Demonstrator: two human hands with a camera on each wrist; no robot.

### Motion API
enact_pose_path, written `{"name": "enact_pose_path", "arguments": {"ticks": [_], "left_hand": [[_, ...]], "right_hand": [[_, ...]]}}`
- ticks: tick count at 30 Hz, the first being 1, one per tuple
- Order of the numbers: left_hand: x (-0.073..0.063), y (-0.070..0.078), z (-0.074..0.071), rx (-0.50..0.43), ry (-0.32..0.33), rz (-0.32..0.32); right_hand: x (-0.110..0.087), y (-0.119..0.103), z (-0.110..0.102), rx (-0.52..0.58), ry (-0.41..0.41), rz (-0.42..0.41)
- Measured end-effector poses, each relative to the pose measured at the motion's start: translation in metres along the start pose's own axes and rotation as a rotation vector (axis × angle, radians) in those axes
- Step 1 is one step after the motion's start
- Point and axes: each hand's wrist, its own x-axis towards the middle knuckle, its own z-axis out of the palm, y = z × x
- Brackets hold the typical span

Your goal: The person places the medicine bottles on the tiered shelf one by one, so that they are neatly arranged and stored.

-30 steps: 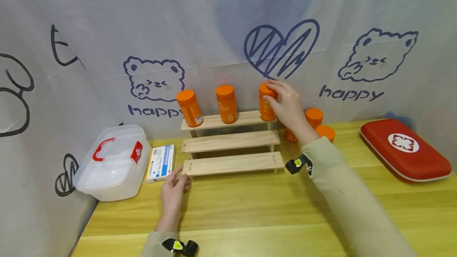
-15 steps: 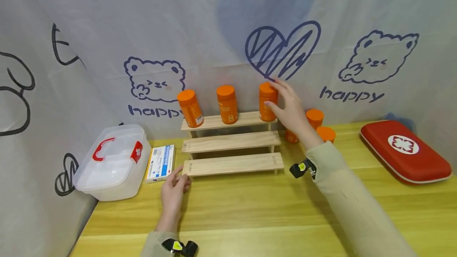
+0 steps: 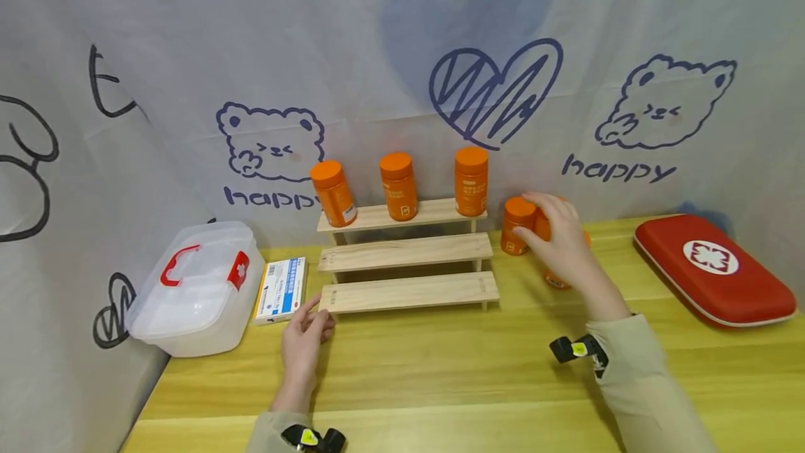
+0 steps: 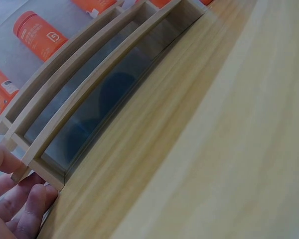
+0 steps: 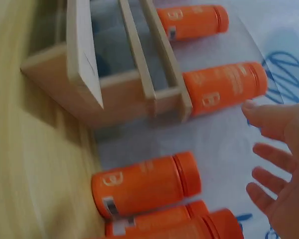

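A three-step wooden shelf (image 3: pixel 409 292) stands on the table against the cloth. Its top step bears three upright orange bottles: left (image 3: pixel 335 198), middle (image 3: pixel 400 194) and right (image 3: pixel 471 187). My left hand (image 3: pixel 302 347) grips the shelf's front left corner, its fingers curled about the end of the lowest step in the left wrist view. Right of the shelf, my right hand (image 3: pixel 564 247) is over a group of three orange bottles, fingers spread and holding nothing. The nearest bottle (image 3: pixel 513 236) shows beside the thumb; the other two are partly hidden behind the hand.
At the left stands a translucent lidded box (image 3: pixel 195 292) with a red handle. A white and blue medicine carton (image 3: pixel 280 289) lies between it and the shelf. A red first-aid case (image 3: pixel 717 271) lies at the far right. Printed cloth (image 3: pixel 377 54) hangs behind.
My right hand has let go of the right bottle on the top step and moved right and down to the bottles on the table. The left hand stays at the shelf corner.
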Motion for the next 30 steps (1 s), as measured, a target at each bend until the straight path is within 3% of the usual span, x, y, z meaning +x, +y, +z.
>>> {"name": "enact_pose_path", "arguments": {"ticks": [4, 13, 19, 30], "left_hand": [[-0.003, -0.001, 0.000, 0.001, 0.003, 0.011], [-0.005, 0.002, 0.002, 0.021, -0.008, 0.025], [-0.002, 0.001, 0.001, 0.028, -0.011, 0.027], [-0.004, 0.003, 0.003, 0.037, -0.013, -0.001]], "right_hand": [[-0.004, 0.006, -0.012, -0.060, -0.041, 0.002], [-0.011, 0.033, -0.040, -0.162, -0.221, 0.127], [-0.014, 0.048, -0.053, -0.092, -0.319, 0.167], [-0.020, 0.069, -0.054, -0.013, -0.349, 0.213]]}}
